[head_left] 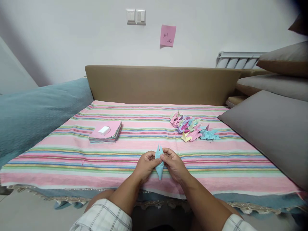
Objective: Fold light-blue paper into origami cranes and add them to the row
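A partly folded light blue origami paper is held upright between my two hands, over the front part of the striped cloth. It is a narrow diamond with two thin points at the top and one point below. My left hand pinches its left edge, thumb on the front face. From the right side my right hand grips it too, thumb near the split between the upper points. Fingers behind the paper are partly hidden. Beyond my right hand lies a pile of folded paper cranes in pink, purple, yellow, green and blue.
A stack of square coloured paper with a small white block on top lies at the left. Striped cloth covers the seat. Grey cushions stand at the right, a blue-covered armrest at the left, a brown backrest behind.
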`<state>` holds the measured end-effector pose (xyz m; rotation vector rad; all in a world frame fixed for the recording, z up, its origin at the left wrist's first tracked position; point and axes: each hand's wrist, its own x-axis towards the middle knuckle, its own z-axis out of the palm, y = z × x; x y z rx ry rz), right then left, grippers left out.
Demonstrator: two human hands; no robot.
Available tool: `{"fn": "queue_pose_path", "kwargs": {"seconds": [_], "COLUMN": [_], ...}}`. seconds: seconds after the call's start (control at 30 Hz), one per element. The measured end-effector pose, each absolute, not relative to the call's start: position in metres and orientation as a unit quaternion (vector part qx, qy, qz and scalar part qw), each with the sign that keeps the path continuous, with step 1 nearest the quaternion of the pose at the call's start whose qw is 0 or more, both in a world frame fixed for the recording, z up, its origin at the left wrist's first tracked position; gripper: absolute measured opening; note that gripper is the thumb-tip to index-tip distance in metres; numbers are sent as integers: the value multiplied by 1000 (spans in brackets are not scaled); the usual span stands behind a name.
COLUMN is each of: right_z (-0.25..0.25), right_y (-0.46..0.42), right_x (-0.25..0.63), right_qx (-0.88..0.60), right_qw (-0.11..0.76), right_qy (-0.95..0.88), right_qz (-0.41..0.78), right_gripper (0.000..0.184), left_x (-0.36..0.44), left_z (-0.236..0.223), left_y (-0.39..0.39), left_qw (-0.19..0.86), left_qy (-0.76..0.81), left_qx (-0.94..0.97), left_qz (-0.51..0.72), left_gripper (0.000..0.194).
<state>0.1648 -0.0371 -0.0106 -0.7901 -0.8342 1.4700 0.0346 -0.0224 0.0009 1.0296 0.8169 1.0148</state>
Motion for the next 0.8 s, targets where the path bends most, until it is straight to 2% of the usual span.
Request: {"fn": "queue_pose_path", "kwargs": {"seconds": [0.17,0.43,0.8], "right_z": [-15,-12,-10], "right_y": [-34,-36,-34], "right_x": [166,168,169], "right_qx": [-360,-362,-374], "right_qw": [609,618,599], "right_qy": [-385,-365,-423], "right_qz": [593,594,568], "right_gripper": [25,25,27], "left_x": [35,36,33], "left_z": [-1,-2,-10], "left_y": [-24,-25,-24], "left_qw": [672,685,548], "left_qy": [364,349,402], "left_qx": [481,480,604], "left_qz": [430,423,416], "left_gripper": [36,37,35]}}
